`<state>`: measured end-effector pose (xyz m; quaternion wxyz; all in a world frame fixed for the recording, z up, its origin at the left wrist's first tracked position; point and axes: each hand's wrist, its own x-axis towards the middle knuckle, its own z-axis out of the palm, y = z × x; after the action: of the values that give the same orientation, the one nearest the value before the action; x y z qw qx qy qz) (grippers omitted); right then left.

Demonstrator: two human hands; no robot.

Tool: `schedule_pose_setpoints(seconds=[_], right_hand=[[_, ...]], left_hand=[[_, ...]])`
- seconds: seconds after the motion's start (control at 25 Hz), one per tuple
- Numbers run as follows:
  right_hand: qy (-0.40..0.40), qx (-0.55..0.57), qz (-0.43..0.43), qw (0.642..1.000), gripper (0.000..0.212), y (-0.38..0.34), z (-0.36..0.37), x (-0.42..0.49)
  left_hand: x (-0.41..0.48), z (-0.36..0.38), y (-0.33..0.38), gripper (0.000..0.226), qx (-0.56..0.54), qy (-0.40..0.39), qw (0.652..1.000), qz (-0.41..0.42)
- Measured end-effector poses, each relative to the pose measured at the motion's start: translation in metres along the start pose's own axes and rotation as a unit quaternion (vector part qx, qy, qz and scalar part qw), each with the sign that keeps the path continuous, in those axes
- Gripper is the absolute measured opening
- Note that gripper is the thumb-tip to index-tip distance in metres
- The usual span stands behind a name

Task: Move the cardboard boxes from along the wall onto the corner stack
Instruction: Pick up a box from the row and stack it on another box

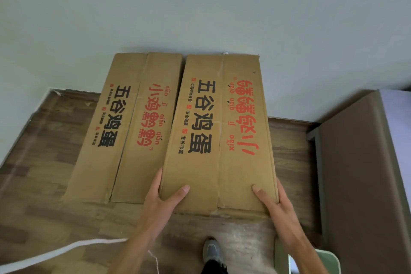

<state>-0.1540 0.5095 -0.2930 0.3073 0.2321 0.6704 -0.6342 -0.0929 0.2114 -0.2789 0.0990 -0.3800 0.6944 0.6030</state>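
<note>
Left hand [165,193] and right hand [270,196] clamp the right box [219,135] by its near corners; lift level, clear the left box [124,131].

You have one view only, a wide-angle camera on your head, tilted forward and steeply down. It faces the pale wall [200,6], which fills the upper half, and the wooden floor [44,184] below. The flattened cardboard boxes [169,129] leaning on that wall sit mid-frame, close in. Your left hand [160,198] and right hand [273,200] enter from the bottom edge, with a shoe [212,251] directly beneath. Straight lines bow toward the edges.
</note>
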Motion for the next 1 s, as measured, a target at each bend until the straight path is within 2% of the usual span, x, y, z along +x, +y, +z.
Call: schedule_pose_setpoints(seconds=[0.16, 0.24, 0.36, 0.68, 0.8, 0.84, 0.96, 1.0], right_hand=[[-0.016, -0.018, -0.034, 0.999, 0.088, -0.03, -0.002, -0.034], [-0.018, -0.03, -0.059, 0.998, 0.08, -0.042, -0.001, -0.058], [-0.003, -0.045, -0.095, 0.994, 0.074, -0.055, 0.01, -0.103], [0.038, -0.06, -0.214, 0.974, 0.069, -0.094, 0.052, -0.246], [0.039, -0.081, -0.265, 0.96, 0.05, -0.114, 0.083, -0.303], [0.036, -0.087, -0.277, 0.956, 0.047, -0.121, 0.091, -0.318], [0.033, -0.107, -0.311, 0.944, 0.052, -0.137, 0.128, -0.363], [0.028, -0.105, -0.319, 0.942, 0.053, -0.14, 0.143, -0.374]], left_hand=[[-0.027, -0.016, 0.018, 0.105, -0.02, -0.019, 0.999, 0.035], [-0.044, -0.026, 0.028, 0.104, -0.032, -0.026, 0.998, 0.038], [-0.08, -0.048, 0.037, 0.09, -0.052, -0.038, 0.996, 0.062], [-0.166, -0.138, 0.074, 0.118, -0.077, -0.046, 0.985, 0.15], [-0.201, -0.178, 0.083, 0.126, -0.078, -0.03, 0.98, 0.181], [-0.21, -0.191, 0.085, 0.123, -0.076, -0.025, 0.978, 0.191], [-0.248, -0.238, 0.088, 0.091, -0.097, -0.008, 0.97, 0.222], [-0.26, -0.256, 0.088, 0.087, -0.102, -0.001, 0.968, 0.228]])
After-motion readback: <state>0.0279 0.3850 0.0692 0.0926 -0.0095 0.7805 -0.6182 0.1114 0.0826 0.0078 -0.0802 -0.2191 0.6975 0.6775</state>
